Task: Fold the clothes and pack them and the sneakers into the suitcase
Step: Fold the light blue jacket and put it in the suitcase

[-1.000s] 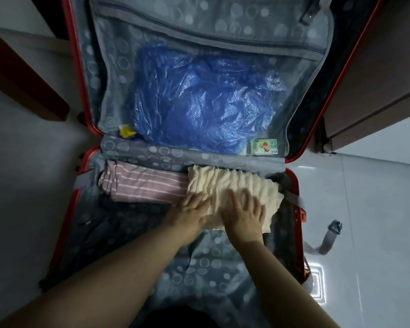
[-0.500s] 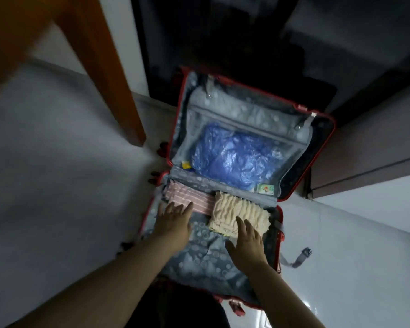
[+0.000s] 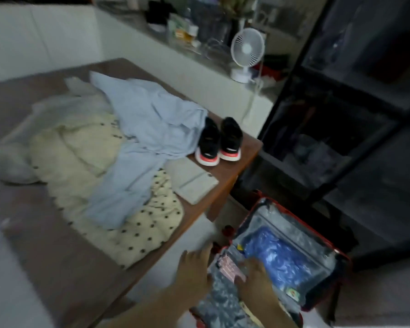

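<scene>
**As the View Lifts, the Unpacked Items Come Into Frame**

Whereas both hands pressed on packed clothing a second ago, the left hand (image 3: pixel 194 268) now hovers past the rim of the red hard-shell suitcase (image 3: pixel 277 215), and the right hand (image 3: pixel 251 273) sits above the pink striped folded garment (image 3: pixel 230 267) inside. Each grip is apart and empty. The light blue shirt (image 3: pixel 152 129), cream dotted garment (image 3: pixel 147 223) and black red-soled sneakers (image 3: pixel 219 142) lie unpacked on the brown wooden surface (image 3: pixel 242 162). Fetching them is the likely next step.

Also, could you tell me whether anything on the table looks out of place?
Yes: the light blue shirt lies crumpled across the cream dotted garment, unfolded, its edge against the black sneakers standing on the table.
</scene>
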Demonstrator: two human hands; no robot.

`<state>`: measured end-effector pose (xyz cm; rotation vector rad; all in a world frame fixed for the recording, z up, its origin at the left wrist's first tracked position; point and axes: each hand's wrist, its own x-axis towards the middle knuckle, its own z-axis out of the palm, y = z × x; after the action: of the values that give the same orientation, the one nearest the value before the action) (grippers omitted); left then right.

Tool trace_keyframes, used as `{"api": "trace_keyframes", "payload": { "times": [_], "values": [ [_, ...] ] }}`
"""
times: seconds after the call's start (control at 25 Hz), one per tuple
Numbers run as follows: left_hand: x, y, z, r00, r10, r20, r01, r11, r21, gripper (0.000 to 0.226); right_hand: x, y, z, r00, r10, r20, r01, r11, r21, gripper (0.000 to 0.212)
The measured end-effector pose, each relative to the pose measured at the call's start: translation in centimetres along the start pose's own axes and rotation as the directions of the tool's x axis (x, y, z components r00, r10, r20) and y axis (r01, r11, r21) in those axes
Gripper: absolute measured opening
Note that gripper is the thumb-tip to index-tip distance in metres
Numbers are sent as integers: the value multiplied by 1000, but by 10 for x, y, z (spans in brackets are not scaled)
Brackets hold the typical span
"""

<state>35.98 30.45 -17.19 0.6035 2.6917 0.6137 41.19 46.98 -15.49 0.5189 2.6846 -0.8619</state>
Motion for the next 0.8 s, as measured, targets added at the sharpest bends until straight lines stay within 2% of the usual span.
{"api": "trace_keyframes", "payload": {
  "times": [0.08,0.16,0.28,0.36,0.4,0.52,0.68,0.8],
  "values": [
    [-26,-34,-36,995,45,-88,-49,998,-46,68,-1,-50,23,996,-71,-46,71,997,0,28],
    [-54,-77,-74,993,68,-91,-74,995,-59,70,-5,-100,48,988,-125,-88,130,990,49,27],
    [-95,-153,-129,965,114,-236,-126,991,-39,82,-15,-174,79,980,-188,-69,193,978,74,26],
    [-108,-198,-157,934,123,-334,-141,990,-29,69,-22,-210,99,976,-208,-63,214,970,113,26],
    [-111,-214,-169,939,90,-331,-109,993,-39,63,-25,-226,105,977,-203,-63,209,971,120,30],
    [-103,-235,-188,974,-11,-227,-13,995,-103,66,-31,-255,120,980,-194,-46,198,973,114,39],
    [-74,-240,-183,989,42,-143,-51,997,-59,71,-12,-268,115,979,-199,-52,203,975,87,47],
    [-50,-240,-189,993,15,-114,-17,1000,-15,71,15,-274,106,978,-205,-49,208,976,69,52]
  ]
}}
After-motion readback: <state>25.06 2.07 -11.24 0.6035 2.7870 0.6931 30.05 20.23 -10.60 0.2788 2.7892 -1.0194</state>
